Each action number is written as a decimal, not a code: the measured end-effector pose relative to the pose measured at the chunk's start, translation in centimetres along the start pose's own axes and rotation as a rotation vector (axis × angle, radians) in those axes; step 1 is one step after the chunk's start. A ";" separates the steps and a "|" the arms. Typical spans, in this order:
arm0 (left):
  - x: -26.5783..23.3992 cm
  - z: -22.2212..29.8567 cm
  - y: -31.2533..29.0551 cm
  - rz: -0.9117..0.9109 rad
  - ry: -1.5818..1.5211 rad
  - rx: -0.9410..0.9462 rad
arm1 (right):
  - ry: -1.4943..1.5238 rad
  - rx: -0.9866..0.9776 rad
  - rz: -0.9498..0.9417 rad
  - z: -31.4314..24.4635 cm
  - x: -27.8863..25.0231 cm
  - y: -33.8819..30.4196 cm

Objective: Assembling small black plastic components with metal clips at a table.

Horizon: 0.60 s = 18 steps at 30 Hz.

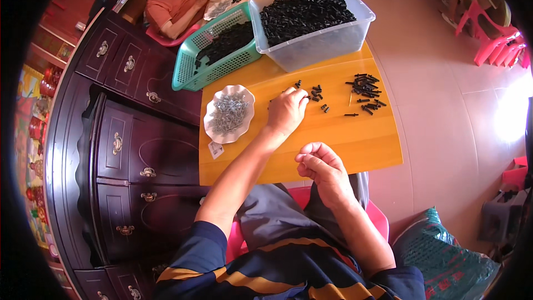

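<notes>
My left hand (286,114) reaches over the wooden table, fingers bent down among small black plastic pieces (316,93). One piece shows right by its fingertips, but what the fingers hold is hidden. Close to the table's near edge, my right hand (326,171) is raised with thumb and fingers curled together; anything in them is too small to make out. To the left of my left hand lies a white wavy-rimmed dish (209,128) of small silvery metal pins or screws (230,112). A pile of longer black parts (366,86) lies on the right side of the table.
At the table's far side stand a clear plastic bin (311,50) and a green basket (189,78), both holding many black pieces. Dark wooden cabinets (139,150) line the left. Another person (175,8) sits beyond the basket. A green sack (444,255) lies at lower right.
</notes>
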State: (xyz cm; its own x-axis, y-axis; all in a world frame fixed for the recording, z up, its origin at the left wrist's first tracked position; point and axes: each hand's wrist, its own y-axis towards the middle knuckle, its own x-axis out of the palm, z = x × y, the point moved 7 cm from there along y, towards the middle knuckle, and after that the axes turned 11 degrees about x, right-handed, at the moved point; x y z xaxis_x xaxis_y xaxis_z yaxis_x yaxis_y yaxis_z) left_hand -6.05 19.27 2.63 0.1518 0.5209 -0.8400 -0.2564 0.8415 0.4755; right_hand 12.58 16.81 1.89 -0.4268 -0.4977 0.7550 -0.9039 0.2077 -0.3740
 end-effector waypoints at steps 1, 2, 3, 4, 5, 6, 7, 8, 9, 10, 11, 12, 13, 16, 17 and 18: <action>-0.1 0.0 -0.1 -0.005 0.002 -0.003 | 0.001 0.000 -0.002 0.0 0.0 0.0; -0.4 0.1 -0.4 -0.003 0.006 -0.007 | 0.000 0.004 -0.006 0.1 0.0 0.0; -0.7 0.1 -1.1 -0.002 -0.032 -0.031 | 0.007 0.000 -0.004 0.1 -0.1 0.1; -1.4 0.1 -1.9 0.000 -0.067 -0.058 | 0.013 -0.002 -0.006 0.2 0.0 0.2; -2.0 0.6 -2.5 -0.019 -0.125 -0.097 | 0.012 0.001 -0.005 0.2 -0.1 0.1; -2.8 1.1 -3.3 -0.038 -0.183 -0.137 | 0.029 -0.019 0.027 0.1 -0.3 0.1; -4.1 2.0 -4.0 -0.024 -0.220 -0.085 | 0.046 -0.039 0.055 0.0 -0.3 0.0; -5.3 3.4 -4.4 -0.020 -0.248 -0.066 | 0.067 -0.049 0.088 0.0 -0.6 0.1; -6.7 4.9 -4.8 -0.015 -0.276 -0.048 | 0.041 -0.061 0.118 -0.2 -0.5 0.0; -8.0 6.2 -5.3 -0.033 -0.301 -0.024 | 0.012 -0.071 0.142 -0.4 -0.4 -0.1; -9.1 7.4 -5.9 -0.038 -0.300 -0.016 | -0.009 -0.076 0.140 -0.3 -0.3 -0.1; -9.9 8.5 -6.3 -0.044 -0.299 -0.008 | -0.018 -0.067 0.132 -0.1 -0.4 0.0; -10.5 9.4 -6.7 -0.041 -0.303 -0.005 | -0.103 -0.096 0.111 -0.1 -0.2 0.1; -11.8 10.5 -7.8 -0.047 -0.202 0.041 | -0.227 -0.128 0.091 0.2 0.9 0.0; -11.9 10.3 -8.1 -0.037 -0.196 0.031 | -0.238 -0.155 0.077 0.3 0.9 0.0; -12.0 10.2 -8.6 -0.033 -0.209 0.044 | -0.248 -0.182 0.063 0.3 0.9 0.0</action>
State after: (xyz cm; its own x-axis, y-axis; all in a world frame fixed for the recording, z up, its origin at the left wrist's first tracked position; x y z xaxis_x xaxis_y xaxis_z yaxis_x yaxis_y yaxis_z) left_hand 4.08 7.29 11.29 0.3555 0.5071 -0.7851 -0.2065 0.8619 0.4632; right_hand 12.17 16.11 2.41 -0.4826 -0.6645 0.5706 -0.8756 0.3814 -0.2964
